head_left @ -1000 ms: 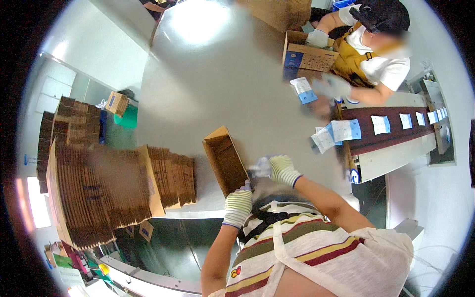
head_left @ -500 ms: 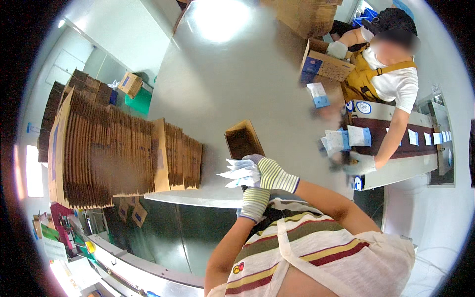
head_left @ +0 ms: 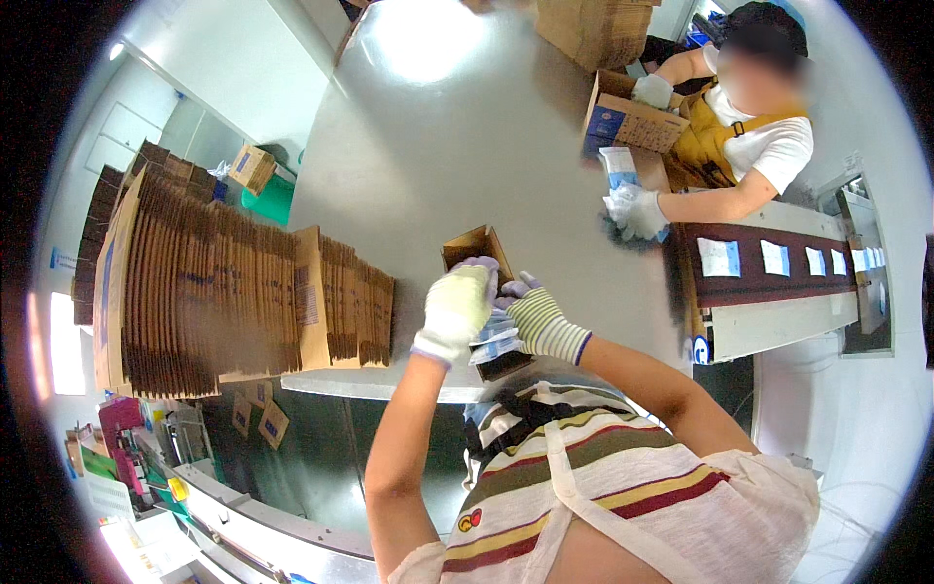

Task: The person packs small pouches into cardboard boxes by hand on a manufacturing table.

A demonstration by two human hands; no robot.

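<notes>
A narrow open cardboard box (head_left: 477,240) stands near the table's front edge. Inside its near part lies a stack of white and blue packets (head_left: 496,343). My left hand (head_left: 457,307), in a pale glove with purple fingertips, reaches across the middle of the box with its fingers bent together; what lies under them is hidden. From the right, my right hand (head_left: 548,321), in a yellow-green striped glove, rests at the box's right wall beside the packets. Its thumb stands apart from the other fingers.
Folded cartons (head_left: 214,282) form a long row at the left. Across the table, a gloved co-worker handles packets (head_left: 619,167) beside an open carton (head_left: 637,122). A conveyor (head_left: 769,292) carries spaced packets at the right; more cartons (head_left: 593,29) stand at the far edge.
The packets went from between my hands, above the box, down into it. My left hand moved up and over the box; my right hand shifted right. The co-worker's hand moved from conveyor to packets.
</notes>
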